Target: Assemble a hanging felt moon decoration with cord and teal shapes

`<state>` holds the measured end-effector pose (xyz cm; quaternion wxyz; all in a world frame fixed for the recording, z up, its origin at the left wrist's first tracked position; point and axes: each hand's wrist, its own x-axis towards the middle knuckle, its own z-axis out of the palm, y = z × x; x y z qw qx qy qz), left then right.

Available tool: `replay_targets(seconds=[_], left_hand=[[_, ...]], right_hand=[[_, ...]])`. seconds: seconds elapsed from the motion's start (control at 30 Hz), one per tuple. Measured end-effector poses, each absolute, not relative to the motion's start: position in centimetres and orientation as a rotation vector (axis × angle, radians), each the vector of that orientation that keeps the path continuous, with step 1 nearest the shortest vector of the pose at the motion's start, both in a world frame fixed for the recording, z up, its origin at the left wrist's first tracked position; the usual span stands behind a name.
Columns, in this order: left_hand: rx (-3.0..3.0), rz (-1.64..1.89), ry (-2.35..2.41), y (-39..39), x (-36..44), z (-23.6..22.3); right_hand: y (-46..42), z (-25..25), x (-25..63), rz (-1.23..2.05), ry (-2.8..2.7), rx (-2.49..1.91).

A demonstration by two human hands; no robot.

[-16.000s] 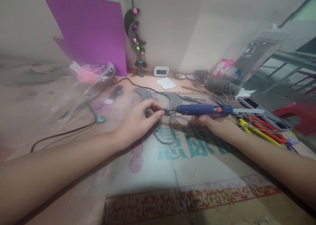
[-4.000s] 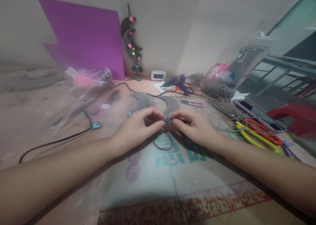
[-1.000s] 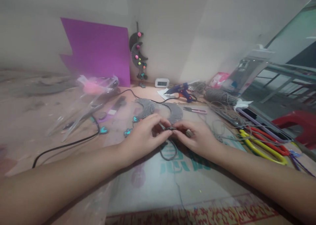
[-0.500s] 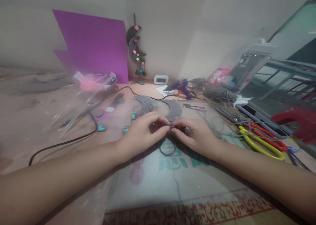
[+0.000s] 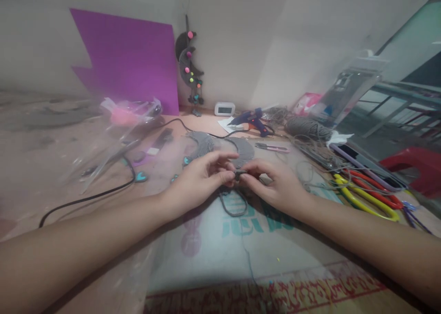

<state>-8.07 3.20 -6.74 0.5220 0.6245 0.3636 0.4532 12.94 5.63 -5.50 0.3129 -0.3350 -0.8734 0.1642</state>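
Observation:
My left hand [image 5: 203, 181] and my right hand [image 5: 274, 185] meet over the middle of the table. Both pinch a small dark grey yarn knot [image 5: 238, 173] between thumb and fingertips. A loop of grey yarn [image 5: 233, 206] hangs from the knot and lies on the printed woven sack [image 5: 241, 240] under my hands. Just beyond my fingers lies a grey yarn-wrapped crescent [image 5: 223, 146] with small teal pieces [image 5: 140, 177] near it.
A blue glue gun [image 5: 250, 119] rests at the back with its black cord [image 5: 103, 192] running left. Pink snips [image 5: 272, 147], a grey yarn ball [image 5: 306, 128], yellow and red scissors [image 5: 368, 197], a phone [image 5: 358, 160], a purple sheet [image 5: 127, 61], a moon hanging [image 5: 189, 61], a clock [image 5: 224, 108] and plastic bags [image 5: 127, 116] surround the spot.
The glue gun left my right hand and now lies at the back. Both hands have closed on the knot; over the last second they only shifted slightly, fingers working it.

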Motion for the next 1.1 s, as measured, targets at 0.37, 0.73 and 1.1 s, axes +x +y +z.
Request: replay_targets(seconds=[0.37, 0.73, 1.1], left_hand=[[1.102, 1.316, 1.021, 3.7, -8.2, -5.8], [1.67, 1.124, 1.208, 3.0, -8.3, -5.7], [1.696, 1.096, 1.203, 2.7, -8.1, -5.6]], right_hand=[[5.5, -5.3, 13.0, 0.555, -2.179, -0.931], [5.7, -5.0, 12.6, 0.857, -2.079, -0.946], [6.4, -5.4, 13.4, 0.921, -2.106, -0.879]])
